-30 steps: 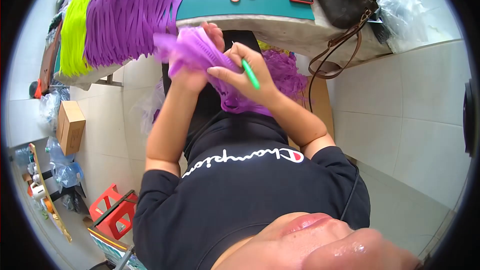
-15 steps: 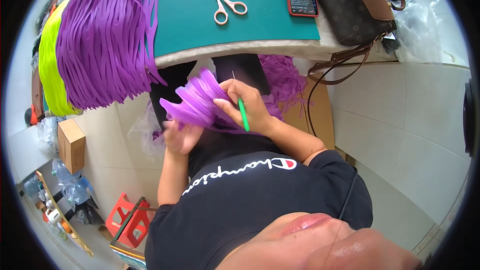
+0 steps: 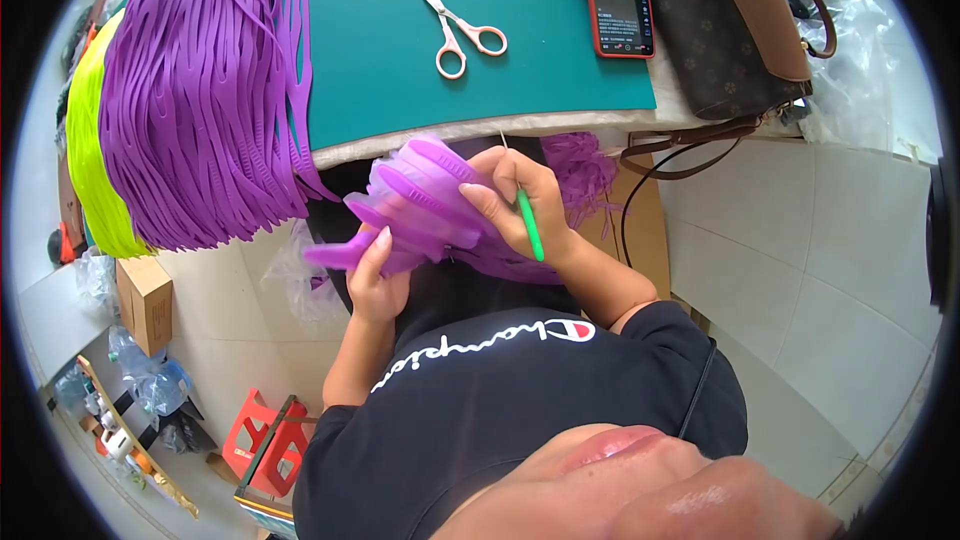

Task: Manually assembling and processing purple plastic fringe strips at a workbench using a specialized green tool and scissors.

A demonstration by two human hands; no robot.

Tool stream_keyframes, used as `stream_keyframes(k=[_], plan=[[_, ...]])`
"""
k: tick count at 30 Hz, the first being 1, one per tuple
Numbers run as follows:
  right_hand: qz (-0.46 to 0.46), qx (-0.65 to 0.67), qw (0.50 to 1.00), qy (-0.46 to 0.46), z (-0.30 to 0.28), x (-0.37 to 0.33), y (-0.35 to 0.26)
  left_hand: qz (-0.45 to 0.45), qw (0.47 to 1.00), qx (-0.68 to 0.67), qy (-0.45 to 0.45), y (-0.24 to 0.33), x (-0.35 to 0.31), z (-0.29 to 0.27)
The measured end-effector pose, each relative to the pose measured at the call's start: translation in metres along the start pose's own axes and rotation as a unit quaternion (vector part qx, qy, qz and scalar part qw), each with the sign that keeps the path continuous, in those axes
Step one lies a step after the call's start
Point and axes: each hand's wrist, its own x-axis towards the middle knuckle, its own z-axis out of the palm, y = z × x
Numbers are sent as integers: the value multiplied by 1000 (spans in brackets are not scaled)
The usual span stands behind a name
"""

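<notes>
Above my lap I hold a bundle of soft purple rubber straps (image 3: 422, 202) with ridged edges, looped and partly translucent. My left hand (image 3: 380, 285) grips its lower left end, thumb on top and fingers hidden underneath. My right hand (image 3: 525, 202) is closed round a green-handled pick (image 3: 529, 226), whose thin metal point sticks up past the knuckles. The thumb and forefinger of that hand are at the right edge of the bundle; whether they also pinch it I cannot tell. More purple material trails below the right hand across the lap.
On the green table mat (image 3: 380, 60) lie pink-handled scissors (image 3: 462, 35). A heap of purple straps (image 3: 200, 100) and yellow-green ones (image 3: 90, 160) overhangs the left side. A phone (image 3: 622, 0) and a brown handbag (image 3: 725, 30) occupy the right. Purple scraps (image 3: 585, 175) hang beneath the table edge.
My left hand, blurred and open beside the bundle before, has closed on its lower end. The right hand has shifted slightly right with the pick. The bundle looks more spread out.
</notes>
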Motion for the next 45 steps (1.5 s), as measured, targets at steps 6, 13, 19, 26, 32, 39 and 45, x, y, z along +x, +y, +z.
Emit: stream_keyframes(k=[6, 13, 19, 26, 32, 39, 45], plan=[[-102, -76, 980, -156, -1, 7, -9, -112, 988, -80, -76, -2, 5, -12], [29, -44, 992, -119, -7, 6, -9, 121, 929, 348, 37, -12, 10, 8], [110, 41, 979, -167, -16, 1, -13, 167, 928, 333, 16, -21, 9, 5], [11, -34, 997, -64, -23, 7, -8, 19, 999, 40, 16, -20, -5, 3], [72, 23, 996, -51, -19, -3, -2, -112, 990, -83, -8, 0, 9, 7], [107, 38, 990, -87, -1, -8, -6, -176, 983, -37, -38, 9, 6, 12], [58, 90, 992, -70, 2, -10, 3, -67, 986, 143, 55, -8, 9, 16]])
